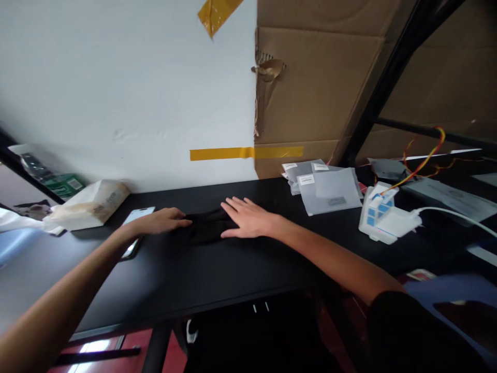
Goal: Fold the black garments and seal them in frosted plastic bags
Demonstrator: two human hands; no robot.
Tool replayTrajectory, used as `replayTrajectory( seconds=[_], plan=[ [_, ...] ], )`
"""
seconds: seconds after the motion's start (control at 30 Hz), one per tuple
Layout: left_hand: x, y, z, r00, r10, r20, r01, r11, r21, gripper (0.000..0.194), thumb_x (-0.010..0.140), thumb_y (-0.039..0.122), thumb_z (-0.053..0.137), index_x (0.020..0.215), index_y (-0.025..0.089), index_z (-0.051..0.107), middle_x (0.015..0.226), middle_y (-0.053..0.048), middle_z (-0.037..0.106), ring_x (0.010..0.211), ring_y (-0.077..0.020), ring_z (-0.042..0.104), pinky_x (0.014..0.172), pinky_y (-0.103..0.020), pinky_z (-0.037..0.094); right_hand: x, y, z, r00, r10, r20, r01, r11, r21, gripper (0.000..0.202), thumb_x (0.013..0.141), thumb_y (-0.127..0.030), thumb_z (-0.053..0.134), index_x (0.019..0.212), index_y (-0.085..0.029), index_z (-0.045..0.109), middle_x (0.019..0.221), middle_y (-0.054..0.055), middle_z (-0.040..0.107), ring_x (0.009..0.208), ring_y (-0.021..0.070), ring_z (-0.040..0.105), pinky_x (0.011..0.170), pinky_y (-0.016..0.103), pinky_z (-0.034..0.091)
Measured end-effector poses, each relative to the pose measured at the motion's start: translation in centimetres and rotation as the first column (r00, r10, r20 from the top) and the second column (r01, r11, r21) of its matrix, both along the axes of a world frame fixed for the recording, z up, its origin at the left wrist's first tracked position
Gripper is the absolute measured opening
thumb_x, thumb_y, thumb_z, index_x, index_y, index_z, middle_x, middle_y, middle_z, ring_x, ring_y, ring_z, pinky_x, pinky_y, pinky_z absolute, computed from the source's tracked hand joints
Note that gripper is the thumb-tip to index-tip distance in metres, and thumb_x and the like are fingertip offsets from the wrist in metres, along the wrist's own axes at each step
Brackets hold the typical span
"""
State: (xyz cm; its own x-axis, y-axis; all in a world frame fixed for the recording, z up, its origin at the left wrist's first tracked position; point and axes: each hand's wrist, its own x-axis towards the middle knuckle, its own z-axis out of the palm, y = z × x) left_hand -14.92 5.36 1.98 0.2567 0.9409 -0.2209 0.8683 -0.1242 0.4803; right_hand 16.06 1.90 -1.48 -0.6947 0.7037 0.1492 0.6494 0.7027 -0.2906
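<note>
A folded piece of black cloth (205,228) lies on the black table, its outline hard to make out against the dark top. My left hand (165,220) is at the cloth's left end, thumb and fingers closed on its edge. Flat on the right part of the cloth rests my right hand (250,217), fingers stretched out and spread. A phone (134,233) lies partly hidden beneath my left wrist.
At the left stand a tissue pack (91,204) and a green-labelled bottle (50,173). Translucent labelled pouches (330,189) lie back right, beside a white plastic device (388,215) with cables. The table's front edge (194,311) runs close to my body.
</note>
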Motion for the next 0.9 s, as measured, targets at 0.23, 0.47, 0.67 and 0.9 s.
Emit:
replayTrajectory(
  seconds=[0.23, 0.47, 0.67, 0.9],
  plan=[
    [4.3, -0.1, 6.0, 0.65, -0.045, 0.758, 0.025, 0.999, 0.037, 0.042, 0.088, 0.057, 0.067, 0.104, 0.018, 0.066, 0.12, -0.008, 0.07, 0.107, -0.0242, 0.069, 0.094, -0.038, 0.057, -1.0, 0.0, -4.0, 0.997, -0.065, -0.041, 0.062, 0.995, -0.077, 0.081, 0.099, -0.061, 0.051, 0.159, -0.009, 0.036, 0.164, 0.02, 0.036, 0.155, 0.0348, 0.028, 0.126, 0.053, 0.023],
    [3.0, -0.5, -1.8, 0.86, 0.194, 0.472, -0.102, 0.971, -0.214, 0.06, 0.068, 0.073, 0.076, 0.09, 0.017, 0.07, 0.082, -0.006, 0.069, 0.068, -0.0193, 0.069, 0.062, -0.032, 0.061, -1.4, -0.5, -3.5, 0.989, -0.139, -0.053, 0.138, 0.99, -0.013, 0.056, 0.1, -0.052, 0.054, 0.15, -0.027, 0.052, 0.155, 0.006, 0.054, 0.14, 0.0304, 0.052, 0.12, 0.046, 0.039],
    [7.6, -0.4, -3.1, 0.973, 0.035, 0.227, -0.004, 0.991, -0.135, 0.058, 0.075, 0.074, 0.066, 0.081, 0.016, 0.068, 0.064, -0.005, 0.066, 0.051, -0.0172, 0.061, 0.048, -0.028, 0.051, -3.7, -0.4, -3.0, 0.99, -0.118, -0.077, 0.119, 0.993, 0.019, 0.069, 0.1, -0.06, 0.05, 0.157, -0.022, 0.042, 0.156, 0.009, 0.052, 0.146, 0.0317, 0.044, 0.123, 0.047, 0.033],
    [5.6, 2.6, 1.1, 0.975, -0.018, -0.221, 0.014, 1.0, -0.019, 0.04, 0.072, 0.058, 0.066, 0.066, 0.019, 0.067, 0.064, -0.009, 0.069, 0.063, -0.0251, 0.068, 0.058, -0.032, 0.052, 3.3, -0.1, -2.3, 0.962, -0.252, 0.103, 0.249, 0.967, 0.042, 0.09, 0.097, -0.073, 0.042, 0.157, -0.007, 0.039, 0.162, 0.026, 0.037, 0.153, 0.0438, 0.028, 0.123, 0.063, 0.019]
  ],
)
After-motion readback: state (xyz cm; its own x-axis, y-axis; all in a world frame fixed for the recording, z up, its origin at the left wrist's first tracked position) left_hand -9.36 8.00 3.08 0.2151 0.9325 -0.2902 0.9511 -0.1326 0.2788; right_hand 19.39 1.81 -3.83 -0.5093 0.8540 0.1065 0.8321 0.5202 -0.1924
